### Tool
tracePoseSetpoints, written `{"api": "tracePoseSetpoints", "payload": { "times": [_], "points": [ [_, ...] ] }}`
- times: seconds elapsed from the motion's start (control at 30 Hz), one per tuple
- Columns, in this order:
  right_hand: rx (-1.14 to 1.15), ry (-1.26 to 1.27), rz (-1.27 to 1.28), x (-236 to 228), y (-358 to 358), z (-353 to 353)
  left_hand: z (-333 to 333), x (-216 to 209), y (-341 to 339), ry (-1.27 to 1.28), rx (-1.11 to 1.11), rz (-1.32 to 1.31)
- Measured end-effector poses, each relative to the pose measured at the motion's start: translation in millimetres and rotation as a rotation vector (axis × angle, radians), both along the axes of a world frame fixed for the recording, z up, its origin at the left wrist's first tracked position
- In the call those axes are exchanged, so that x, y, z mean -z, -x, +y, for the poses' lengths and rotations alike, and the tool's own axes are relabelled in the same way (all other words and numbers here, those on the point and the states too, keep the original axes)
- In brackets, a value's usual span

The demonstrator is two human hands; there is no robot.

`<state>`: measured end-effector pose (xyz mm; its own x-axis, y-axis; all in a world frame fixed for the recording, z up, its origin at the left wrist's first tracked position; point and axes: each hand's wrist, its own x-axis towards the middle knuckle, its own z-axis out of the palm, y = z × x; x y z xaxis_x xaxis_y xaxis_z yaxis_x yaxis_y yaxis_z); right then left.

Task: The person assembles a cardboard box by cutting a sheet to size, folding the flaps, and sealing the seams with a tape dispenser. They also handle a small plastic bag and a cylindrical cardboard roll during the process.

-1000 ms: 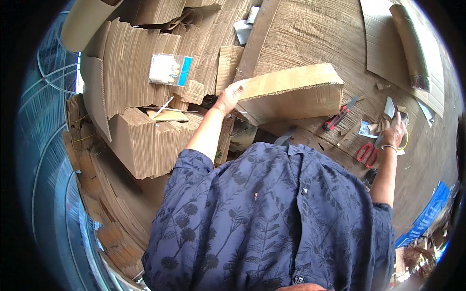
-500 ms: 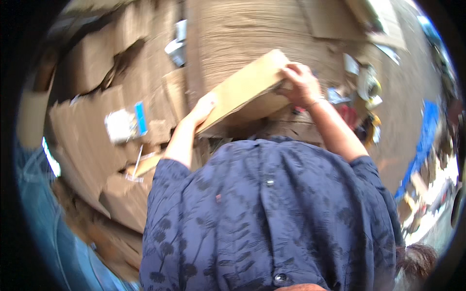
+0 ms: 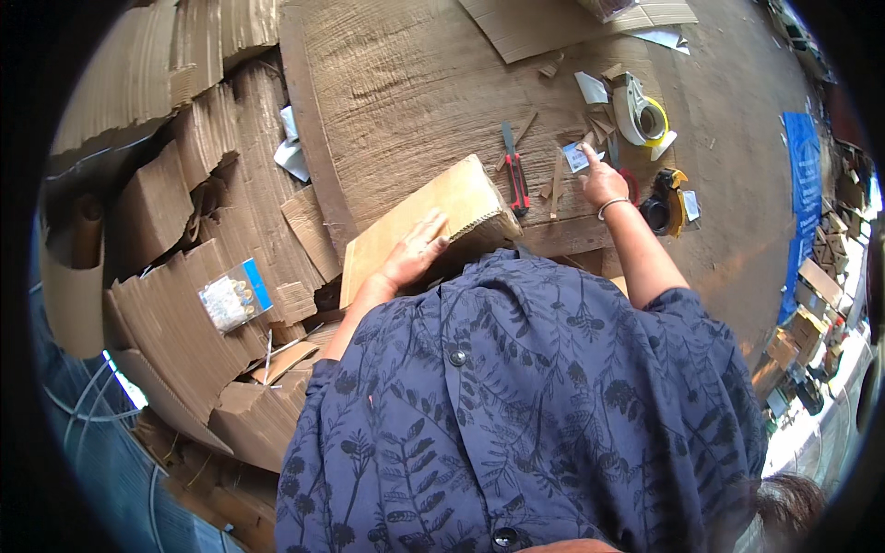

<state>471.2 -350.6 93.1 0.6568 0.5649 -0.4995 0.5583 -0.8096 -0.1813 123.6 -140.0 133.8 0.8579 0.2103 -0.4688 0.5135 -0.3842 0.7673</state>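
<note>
A light-brown cardboard box [image 3: 410, 217] lies slanted at the near edge of the wooden table, close to my body. My left hand [image 3: 415, 253] rests flat on its top, fingers stretched out. Farther right, my right hand [image 3: 604, 182] is off the box, its index finger extended onto or just above a small white and blue card [image 3: 577, 158]. Its other fingers are partly hidden, and I see nothing held. Between box and hand lies a knife [image 3: 516, 175] with a red and black handle. Part of a red loop [image 3: 631, 184] shows beside my right wrist.
A white tape dispenser [image 3: 634, 112] with a yellow-edged roll and a black-and-yellow tape dispenser [image 3: 666, 205] sit to the right. Stacked cardboard [image 3: 175, 318] fills the left side, with a clear packet [image 3: 232, 297] on it. A cardboard sheet [image 3: 535, 32] lies at the far side.
The box has come down from a tilted hold between both hands to the table edge. My right hand has let go and moved right to the card; my left now lies flat on top.
</note>
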Motion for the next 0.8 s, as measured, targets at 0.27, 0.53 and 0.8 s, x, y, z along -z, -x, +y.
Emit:
{"api": "tracePoseSetpoints", "payload": {
  "times": [0.27,0.53,0.8],
  "points": [
    [-0.279,-0.687,0.095,-67,8,13,-22,-66,-77,0.41,-0.553,-0.194],
    [-0.524,-1.112,0.476,-180,28,17,-30,-118,-129,0.651,-0.688,-0.16],
    [0.367,-1.475,1.121,-177,57,23,-54,-175,-144,0.833,-0.793,-0.384]
  ]
}}
